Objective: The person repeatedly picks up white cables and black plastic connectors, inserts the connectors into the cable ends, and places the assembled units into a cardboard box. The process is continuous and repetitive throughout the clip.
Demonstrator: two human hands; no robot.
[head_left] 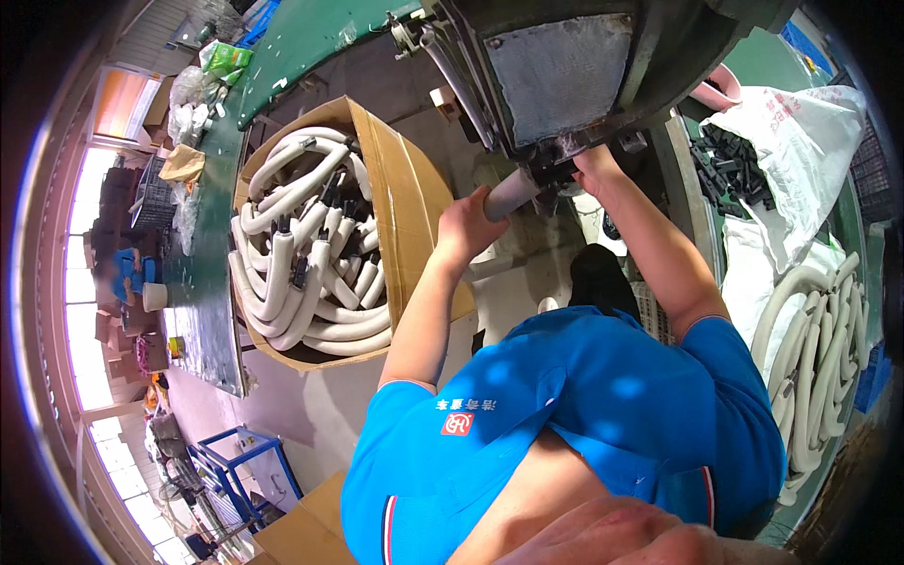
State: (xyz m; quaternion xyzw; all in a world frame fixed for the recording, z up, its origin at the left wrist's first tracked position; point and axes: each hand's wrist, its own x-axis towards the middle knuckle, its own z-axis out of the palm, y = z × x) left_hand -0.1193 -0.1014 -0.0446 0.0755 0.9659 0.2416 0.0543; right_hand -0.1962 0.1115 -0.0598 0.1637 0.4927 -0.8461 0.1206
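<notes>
A cardboard box [395, 202] is holding finished hoses while the left hand [468, 229] is gripping the light, semi-stiff grey tube [513, 195] mid-length, and the right hand [591, 168] is closing around its end at the machine [565, 80].

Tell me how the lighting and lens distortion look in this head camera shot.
Head view: strong fisheye bending, with a dark vignette at the rim; windows at left blown out white; sunlit patches dapple the blue shirt; left hand and grey tube reasonably sharp.
</notes>
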